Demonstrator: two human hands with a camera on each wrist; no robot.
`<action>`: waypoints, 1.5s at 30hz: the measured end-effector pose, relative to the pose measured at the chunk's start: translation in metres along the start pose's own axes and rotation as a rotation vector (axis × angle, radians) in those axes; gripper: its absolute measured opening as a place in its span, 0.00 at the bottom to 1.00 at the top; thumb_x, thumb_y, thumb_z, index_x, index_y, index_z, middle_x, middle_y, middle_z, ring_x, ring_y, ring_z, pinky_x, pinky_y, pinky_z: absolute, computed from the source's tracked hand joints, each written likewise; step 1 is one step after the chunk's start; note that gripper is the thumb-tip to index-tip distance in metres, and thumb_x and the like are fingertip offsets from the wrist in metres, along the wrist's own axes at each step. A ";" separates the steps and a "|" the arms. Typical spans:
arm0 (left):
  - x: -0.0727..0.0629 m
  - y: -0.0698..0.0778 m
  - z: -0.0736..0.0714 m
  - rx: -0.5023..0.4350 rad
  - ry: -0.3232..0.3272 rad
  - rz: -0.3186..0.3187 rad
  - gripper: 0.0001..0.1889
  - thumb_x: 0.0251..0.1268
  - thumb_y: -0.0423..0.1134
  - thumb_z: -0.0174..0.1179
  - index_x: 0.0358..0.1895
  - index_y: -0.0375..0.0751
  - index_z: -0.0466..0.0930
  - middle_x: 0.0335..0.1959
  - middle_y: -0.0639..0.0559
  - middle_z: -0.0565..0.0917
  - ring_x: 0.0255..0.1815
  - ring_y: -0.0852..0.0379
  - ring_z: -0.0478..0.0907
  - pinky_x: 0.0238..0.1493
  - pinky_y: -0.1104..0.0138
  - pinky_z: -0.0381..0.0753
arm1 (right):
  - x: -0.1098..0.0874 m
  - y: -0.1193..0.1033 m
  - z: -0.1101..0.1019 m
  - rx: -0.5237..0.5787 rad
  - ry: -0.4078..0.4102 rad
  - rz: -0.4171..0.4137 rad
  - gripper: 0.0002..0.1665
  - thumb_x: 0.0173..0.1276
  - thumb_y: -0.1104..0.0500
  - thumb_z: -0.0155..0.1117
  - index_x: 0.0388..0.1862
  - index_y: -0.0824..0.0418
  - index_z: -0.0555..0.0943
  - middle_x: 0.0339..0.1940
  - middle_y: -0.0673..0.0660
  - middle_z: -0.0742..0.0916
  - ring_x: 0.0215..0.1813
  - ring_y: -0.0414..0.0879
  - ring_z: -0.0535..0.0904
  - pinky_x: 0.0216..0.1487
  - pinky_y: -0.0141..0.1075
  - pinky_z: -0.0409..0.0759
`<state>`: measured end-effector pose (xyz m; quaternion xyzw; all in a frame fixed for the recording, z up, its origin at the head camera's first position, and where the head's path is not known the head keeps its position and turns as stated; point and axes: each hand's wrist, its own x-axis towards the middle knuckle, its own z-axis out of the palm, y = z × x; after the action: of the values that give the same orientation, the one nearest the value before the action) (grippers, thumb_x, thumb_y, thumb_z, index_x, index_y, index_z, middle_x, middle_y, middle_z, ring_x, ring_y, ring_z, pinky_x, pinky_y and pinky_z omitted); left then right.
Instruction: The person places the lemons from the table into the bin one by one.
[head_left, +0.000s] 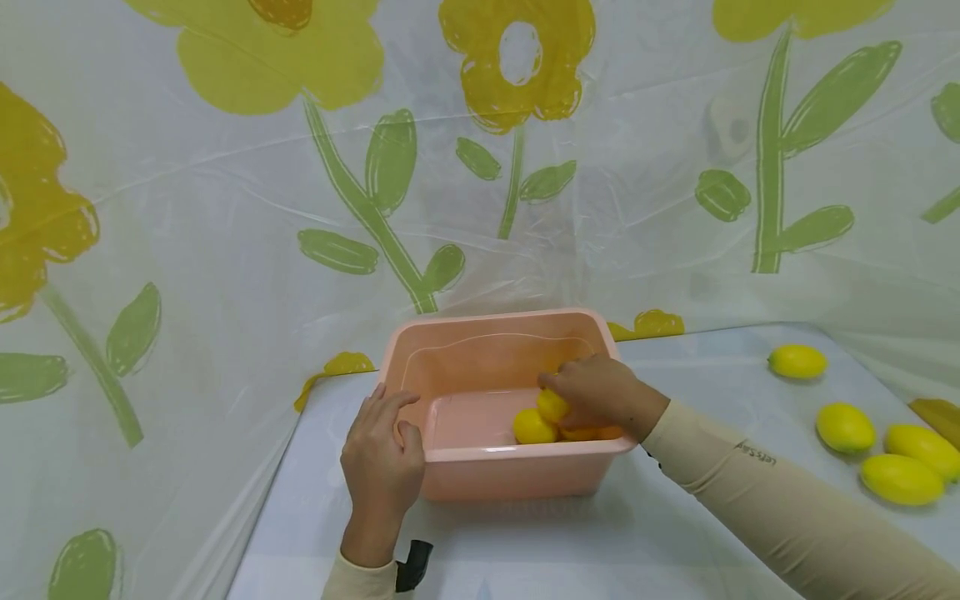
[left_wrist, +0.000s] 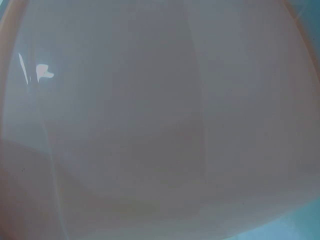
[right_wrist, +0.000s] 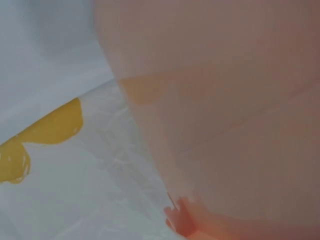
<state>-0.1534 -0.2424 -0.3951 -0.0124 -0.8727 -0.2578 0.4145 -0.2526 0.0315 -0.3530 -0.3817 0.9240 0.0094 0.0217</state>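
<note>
A pink plastic basin (head_left: 517, 475) stands on the table in the head view, with several yellow lemons (head_left: 533, 427) in its right front part. My right hand (head_left: 600, 390) reaches over the right rim and pinches a lemon (head_left: 552, 407) just above the others; the palm hides part of the pile. At the left front corner, my left hand (head_left: 384, 457) rests by the rim, fingers loosely bent, with a gap between thumb and forefinger. The basin wall (left_wrist: 150, 125) fills most of the left wrist view. In the right wrist view the basin (right_wrist: 225, 125) covers the right side; neither wrist view shows the fingers.
On the right of the white table (head_left: 712, 500) lie more lemons: one (head_left: 797, 362) farther back and a group (head_left: 902, 479) nearer. A pale sheet with printed flowers (head_left: 517, 50) hangs behind and to the left of the table.
</note>
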 end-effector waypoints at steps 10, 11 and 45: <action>0.000 0.001 0.000 0.003 -0.001 0.004 0.16 0.55 0.31 0.50 0.41 0.38 0.87 0.44 0.44 0.90 0.62 0.40 0.81 0.64 0.42 0.76 | -0.001 -0.002 0.000 -0.003 0.011 -0.013 0.20 0.52 0.48 0.77 0.42 0.49 0.82 0.29 0.46 0.84 0.31 0.43 0.76 0.35 0.40 0.76; 0.000 0.001 0.000 0.004 -0.002 0.002 0.16 0.55 0.31 0.50 0.41 0.39 0.87 0.44 0.44 0.90 0.62 0.40 0.81 0.64 0.42 0.76 | -0.001 -0.002 -0.001 -0.001 0.013 -0.015 0.19 0.52 0.47 0.77 0.42 0.49 0.82 0.29 0.46 0.84 0.31 0.43 0.75 0.35 0.39 0.76; -0.001 0.003 0.000 -0.001 0.006 0.003 0.16 0.54 0.29 0.50 0.41 0.38 0.87 0.45 0.44 0.90 0.62 0.39 0.81 0.64 0.42 0.75 | 0.001 -0.005 0.000 0.062 -0.029 0.037 0.21 0.56 0.37 0.73 0.41 0.48 0.86 0.24 0.44 0.78 0.28 0.41 0.71 0.30 0.35 0.67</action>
<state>-0.1523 -0.2399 -0.3946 -0.0131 -0.8712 -0.2579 0.4175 -0.2501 0.0271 -0.3528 -0.3637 0.9303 -0.0133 0.0468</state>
